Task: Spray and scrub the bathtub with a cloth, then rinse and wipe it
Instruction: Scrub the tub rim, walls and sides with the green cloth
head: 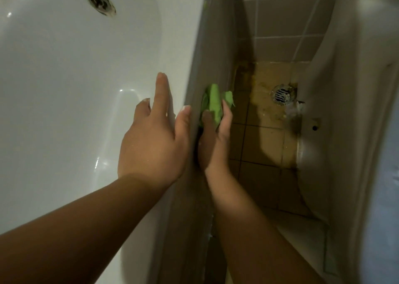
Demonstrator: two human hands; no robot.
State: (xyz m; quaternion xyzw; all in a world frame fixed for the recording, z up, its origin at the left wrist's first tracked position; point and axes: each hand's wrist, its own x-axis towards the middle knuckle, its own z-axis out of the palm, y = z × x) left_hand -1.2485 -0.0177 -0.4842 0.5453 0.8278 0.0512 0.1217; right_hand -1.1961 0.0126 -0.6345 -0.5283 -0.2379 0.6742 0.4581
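Observation:
The white bathtub point(64, 78) fills the left of the head view, its drain point(101, 1) at the top. My left hand point(153, 139) lies flat on the tub's rim with fingers straight, the thumb over the outer edge. My right hand point(216, 136) holds a crumpled green cloth point(214, 102) against the tub's outer side panel point(213, 46), just below the rim. Part of the cloth sticks out above my fingers.
A narrow strip of stained beige floor tiles point(265, 136) with a round floor drain point(281, 94) runs between the tub and a white fixture point(336, 111) on the right. Brown wall tiles point(280, 20) close the far end.

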